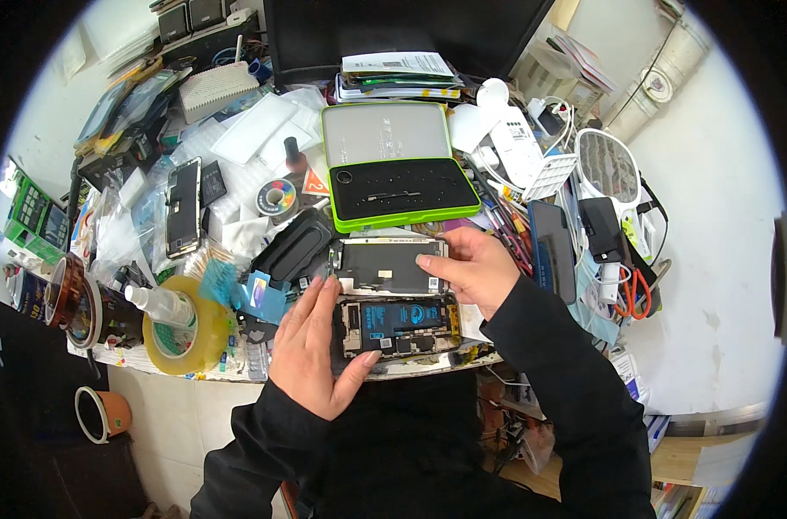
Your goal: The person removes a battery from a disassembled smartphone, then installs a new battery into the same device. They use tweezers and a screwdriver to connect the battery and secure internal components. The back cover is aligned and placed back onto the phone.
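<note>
Screen panel (385,262) just in front of green case (411,219), right hand (473,270) pinching its right end, left hand (314,348) spread wide with fingertips at its left end, thumb by opened phone body (400,323) farther in front of green case, tape roll (209,348) left of phone body.

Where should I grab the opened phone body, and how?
Probably the rim of the phone body at its right end, from the right: it lies flat, insides up, with the screen panel close along its far edge and the left hand at its left end.
</note>
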Demonstrator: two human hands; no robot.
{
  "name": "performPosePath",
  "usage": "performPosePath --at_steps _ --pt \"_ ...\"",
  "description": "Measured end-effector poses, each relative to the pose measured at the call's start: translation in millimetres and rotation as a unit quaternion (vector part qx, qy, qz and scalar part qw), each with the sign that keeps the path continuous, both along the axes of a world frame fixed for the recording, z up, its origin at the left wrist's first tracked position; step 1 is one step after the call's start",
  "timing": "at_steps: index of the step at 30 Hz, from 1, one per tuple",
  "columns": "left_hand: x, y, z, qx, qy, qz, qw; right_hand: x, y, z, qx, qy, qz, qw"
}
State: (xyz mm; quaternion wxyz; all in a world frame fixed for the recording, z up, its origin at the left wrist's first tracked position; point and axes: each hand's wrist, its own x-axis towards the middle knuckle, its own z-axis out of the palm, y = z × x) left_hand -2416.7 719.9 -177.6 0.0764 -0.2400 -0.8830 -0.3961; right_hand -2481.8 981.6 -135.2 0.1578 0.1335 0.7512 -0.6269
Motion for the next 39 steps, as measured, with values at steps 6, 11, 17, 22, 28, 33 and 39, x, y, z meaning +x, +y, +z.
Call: performPosePath --at_steps 6,11,17,22,28,33,39 --pt "1 -2 1 -0.007 0.007 -0.002 1.0 7 -5 18 -0.047 -0.019 -0.033 0.998" --pt "3 -10 0 0.039 0.053 -0.01 0.998 21 20 33 -0.043 -0.002 0.011 0.999" --pt "16 -14 27 0.412 -0.167 0.021 0.896 51 29 69 -0.046 0.054 0.047 0.996" --pt "4 -24 34 0.579 -0.498 -0.091 0.639 83 28 78 -0.035 0.076 0.036 0.996" --pt "16 -25 50 0.315 -0.675 -0.318 0.586 141 11 60 0.003 0.048 0.191 0.98" --pt "26 -18 32 0.049 -0.724 -0.371 0.579 154 -1 27 -0.042 0.053 0.242 0.968" --pt "32 -34 58 0.289 -0.633 -0.098 0.711 157 11 25 -0.151 -0.001 0.04 0.988"
